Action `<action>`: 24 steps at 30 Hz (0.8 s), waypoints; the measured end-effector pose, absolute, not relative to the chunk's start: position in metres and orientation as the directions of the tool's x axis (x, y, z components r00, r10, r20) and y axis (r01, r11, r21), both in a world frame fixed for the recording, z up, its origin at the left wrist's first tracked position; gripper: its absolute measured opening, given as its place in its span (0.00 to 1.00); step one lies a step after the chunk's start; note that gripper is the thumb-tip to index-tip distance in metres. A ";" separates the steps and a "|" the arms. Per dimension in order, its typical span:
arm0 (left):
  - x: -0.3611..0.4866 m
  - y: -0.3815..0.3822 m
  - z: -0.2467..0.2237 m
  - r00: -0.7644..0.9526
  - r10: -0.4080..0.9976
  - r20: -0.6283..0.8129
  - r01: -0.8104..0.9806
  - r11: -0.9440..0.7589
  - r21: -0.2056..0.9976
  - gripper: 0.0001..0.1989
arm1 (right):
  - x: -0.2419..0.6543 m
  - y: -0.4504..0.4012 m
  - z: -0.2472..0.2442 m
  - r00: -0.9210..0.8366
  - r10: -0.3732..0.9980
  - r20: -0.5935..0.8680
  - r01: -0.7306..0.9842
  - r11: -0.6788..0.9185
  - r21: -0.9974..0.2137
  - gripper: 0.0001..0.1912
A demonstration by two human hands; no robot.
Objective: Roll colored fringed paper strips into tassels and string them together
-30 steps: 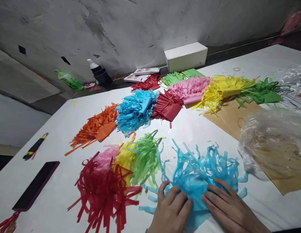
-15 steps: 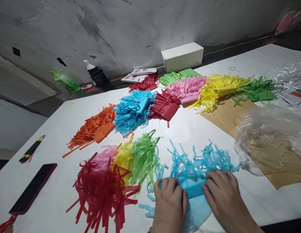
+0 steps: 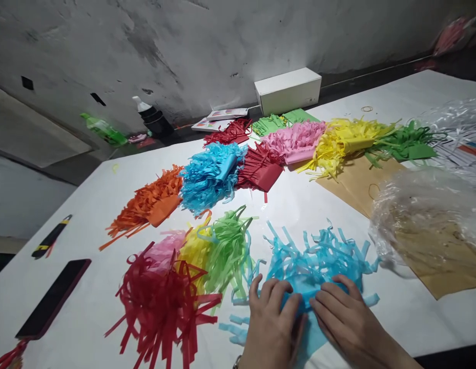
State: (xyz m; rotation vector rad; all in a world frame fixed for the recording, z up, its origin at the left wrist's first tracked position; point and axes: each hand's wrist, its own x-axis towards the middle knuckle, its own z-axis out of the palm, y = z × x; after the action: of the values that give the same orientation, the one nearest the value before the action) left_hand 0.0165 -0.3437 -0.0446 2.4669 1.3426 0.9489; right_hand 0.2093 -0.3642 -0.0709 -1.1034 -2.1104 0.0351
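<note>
Blue fringed tissue paper [image 3: 318, 261] lies at the near right of the table, its cut strips spread away from me. Across its middle runs a folded band, with a plain blue part below it. My left hand [image 3: 274, 318] has bent fingers on the band's left part. My right hand [image 3: 347, 312] grips the band from the right, its fingers close together. The two hands are a short gap apart, and both thumbs are near the paper's middle. Left of my left hand sit red [image 3: 161, 302], yellow, pink and light green [image 3: 228, 251] fringed tissue bundles.
Orange [image 3: 149, 202], blue [image 3: 210, 177], dark red, pink, yellow and green fringed bundles line the table's back. A clear plastic bag [image 3: 426, 215] and brown paper lie right. A phone [image 3: 55, 300] and a cutter knife [image 3: 52, 237] lie left. A white box [image 3: 289, 92] stands behind.
Both hands have moved closer together on the blue tissue paper. My right hand has shifted left and down, and more of the fringe on the right now shows.
</note>
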 end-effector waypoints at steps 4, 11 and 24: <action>0.015 -0.343 -0.037 0.442 0.733 0.517 0.642 -0.661 0.389 0.13 | 0.207 -0.363 -0.060 -0.361 0.723 0.589 0.678 0.637 -0.366 0.13; 0.005 -0.343 -0.043 0.649 0.637 0.416 0.603 -0.764 0.230 0.15 | 0.216 -0.367 -0.065 -0.437 0.663 0.608 0.689 0.681 -0.248 0.20; 0.017 -0.345 -0.045 0.474 0.830 0.295 0.703 -0.558 0.440 0.06 | 0.222 -0.376 -0.062 -0.156 0.855 0.495 0.804 0.401 -0.439 0.09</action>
State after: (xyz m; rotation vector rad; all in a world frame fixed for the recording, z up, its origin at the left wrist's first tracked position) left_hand 0.0167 -0.3446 -0.0447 2.4652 1.3121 0.7058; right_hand 0.2221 -0.3762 -0.0623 -1.4135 -1.9653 0.0927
